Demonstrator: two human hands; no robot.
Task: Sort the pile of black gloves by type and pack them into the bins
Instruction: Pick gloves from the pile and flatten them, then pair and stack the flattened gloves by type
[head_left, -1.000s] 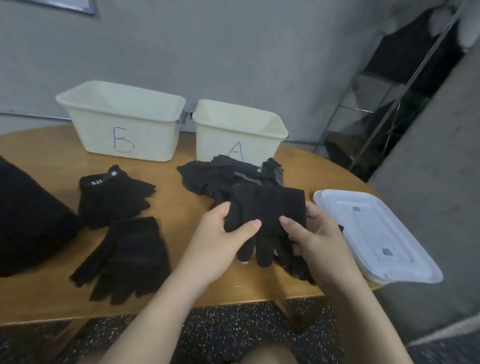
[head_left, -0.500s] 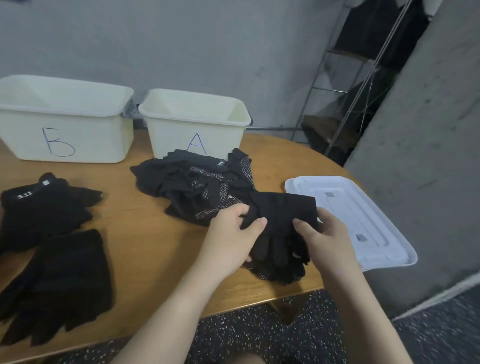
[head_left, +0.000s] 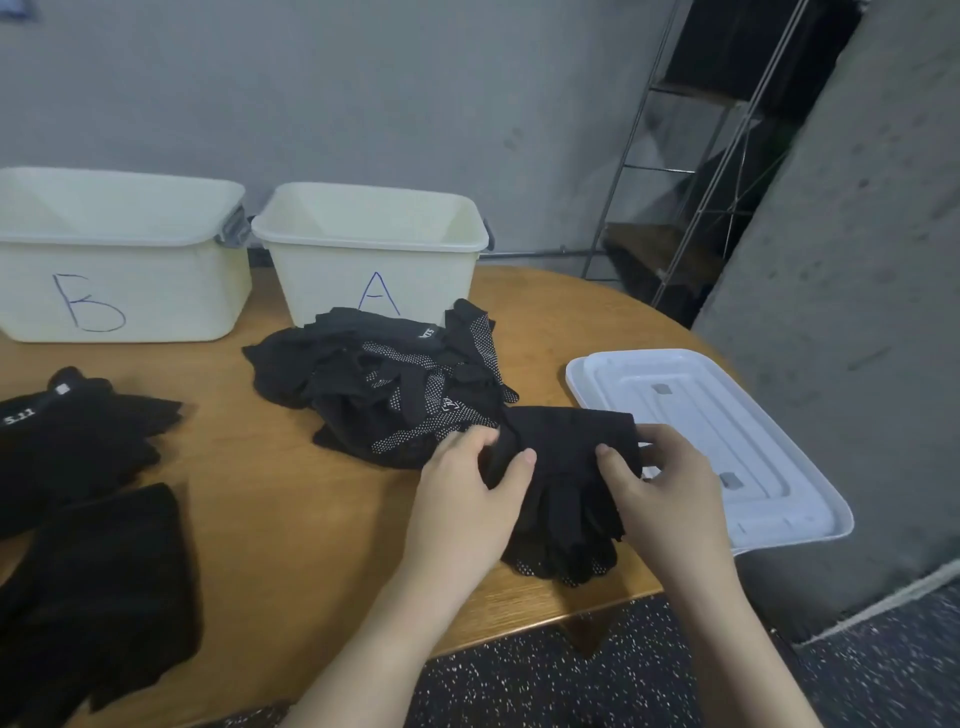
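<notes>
Holding one plain glove (head_left: 566, 457) between left hand (head_left: 467, 499) and right hand (head_left: 665, 488), low over the tabletop (head_left: 270, 467). Pile (head_left: 395, 384) lies just beyond the left hand. Bins A (head_left: 374, 260) and B (head_left: 114, 270) look empty: packing not started. Two stacks (head_left: 78, 493) lie far left.

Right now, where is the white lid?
In the head view the white lid lies flat at the table's right edge, just right of the right hand.
</notes>
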